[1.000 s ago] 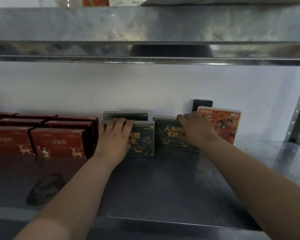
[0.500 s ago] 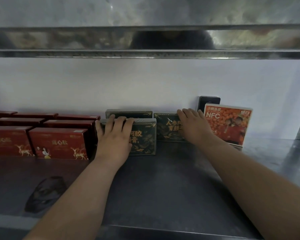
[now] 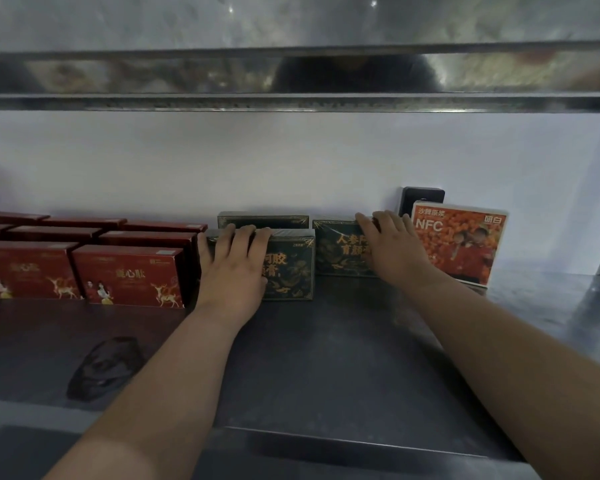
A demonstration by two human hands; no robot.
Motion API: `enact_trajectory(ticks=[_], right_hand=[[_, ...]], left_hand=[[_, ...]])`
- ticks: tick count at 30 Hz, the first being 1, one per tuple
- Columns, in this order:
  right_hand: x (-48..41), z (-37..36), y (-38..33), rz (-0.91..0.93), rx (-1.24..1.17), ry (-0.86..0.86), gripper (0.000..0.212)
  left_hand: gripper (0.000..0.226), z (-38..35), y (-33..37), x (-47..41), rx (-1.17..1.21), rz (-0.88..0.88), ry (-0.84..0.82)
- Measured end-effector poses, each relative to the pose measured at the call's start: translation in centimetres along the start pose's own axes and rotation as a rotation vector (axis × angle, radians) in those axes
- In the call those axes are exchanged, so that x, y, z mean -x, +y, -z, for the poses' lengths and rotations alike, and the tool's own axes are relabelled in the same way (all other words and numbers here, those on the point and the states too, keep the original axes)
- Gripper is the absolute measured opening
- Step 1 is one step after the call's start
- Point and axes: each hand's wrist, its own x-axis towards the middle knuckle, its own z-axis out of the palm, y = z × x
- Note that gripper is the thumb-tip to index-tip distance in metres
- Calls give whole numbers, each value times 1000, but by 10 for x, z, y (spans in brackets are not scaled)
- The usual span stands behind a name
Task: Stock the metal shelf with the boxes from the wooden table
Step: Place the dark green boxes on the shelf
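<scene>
Step in hand: squaring up two dark green boxes on the metal shelf, it seems.
Left hand: flat on the front green box, fingers draped over its top edge; pressing rather than clamping.
Right hand: spread over the second green box, fingers hooked on its top; whether the thumb grips is hidden.
Neighbours: red boxes just left of the front box; orange carton just right of the second; a third green box behind.
Doing it well: push low and evenly so the boxes slide upright, faces forward, fronts level with the red row.
Risk: pressure near the top could tip a box backward.
</scene>
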Motion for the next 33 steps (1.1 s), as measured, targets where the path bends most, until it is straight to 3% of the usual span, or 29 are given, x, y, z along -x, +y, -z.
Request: enact_trajectory(ticks=[9,11,13,16,19,22,26,30,33], right_hand=[[12,15,-9,-18,-41,-116,89],[24,26,-18,6,-96,-102,83],[43,40,-30,54,-189,-115,72],[80,63,-45,70,-342,-322,63],[127,82,-54,67,-351,-508,57],[172,94,-60,58,-344,-451,54],[237,102,-77,-55,-356,-266,61],[307,112,-110,-176,-307,85,33],[366,121,-144,-379,-216,61,29]], left_hand=[[91,4,-3,4,13,38,-20],[82,13,2,7,59,12,56],[57,26,12,14,130,-95,122],[32,49,35,33,295,-180,-179],[54,58,51,62,362,-213,-595],[62,66,58,86,383,-360,-706],[62,77,66,110,395,-522,-651],[69,76,84,143,462,-765,-376],[61,70,101,168,612,-921,-240]])
